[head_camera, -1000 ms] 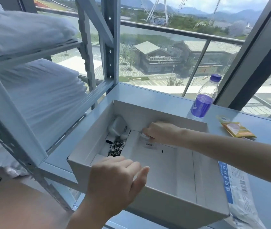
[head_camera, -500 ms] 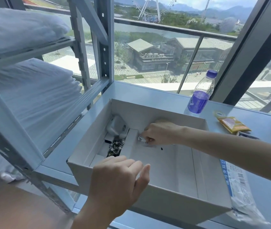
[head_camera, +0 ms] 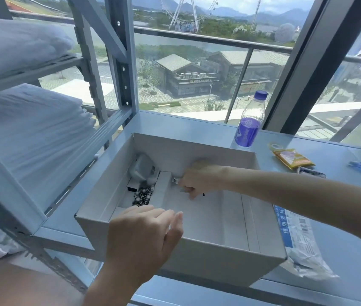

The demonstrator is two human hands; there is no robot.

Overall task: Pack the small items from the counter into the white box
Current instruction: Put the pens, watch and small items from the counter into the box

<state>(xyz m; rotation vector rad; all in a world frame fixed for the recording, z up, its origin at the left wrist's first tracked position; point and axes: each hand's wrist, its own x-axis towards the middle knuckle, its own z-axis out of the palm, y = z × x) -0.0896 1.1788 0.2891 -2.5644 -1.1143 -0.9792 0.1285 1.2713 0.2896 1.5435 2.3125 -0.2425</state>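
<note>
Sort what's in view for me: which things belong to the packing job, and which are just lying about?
Job:
white cardboard box
small silvery item in right hand
yellow foil sachet
small blue object
blue-striped plastic packet

Lying about:
purple-labelled water bottle
folded white bedding on grey metal shelving

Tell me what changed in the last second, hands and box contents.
Little changed. The right hand stays inside the white box, still pinching a small item near the divider. The left hand still hovers over the near wall, fingers loosely curled. The items in the left compartment have not moved; only the camera shifted.
</note>
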